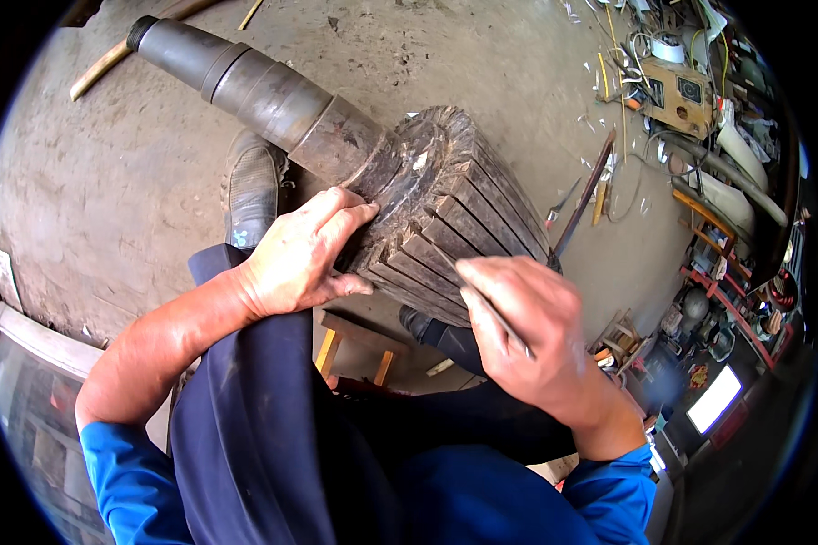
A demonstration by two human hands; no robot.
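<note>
Across my lap lies a large slotted motor rotor (486, 213), its stepped steel shaft (273, 95) pointing to the upper left with a threaded tip. Long dark grooves run along the worn, brownish core. My left hand (304, 250) grips the core's end beside the shaft, fingers bent over it and thumb stretched underneath. In my right hand (532, 322), slightly smeared by motion, is a thin metal rod-like tool (498, 320) held between thumb and fingers. Its far end reaches the grooves; the exact tip is hard to make out.
A wooden stick (109, 65) lies on the dusty concrete floor at the upper left. Below the rotor stands a small wooden stool (359, 336). A dark metal bar (586, 191) lies beyond the core. Cables, a yellowish box (680, 95) and clutter fill the right side.
</note>
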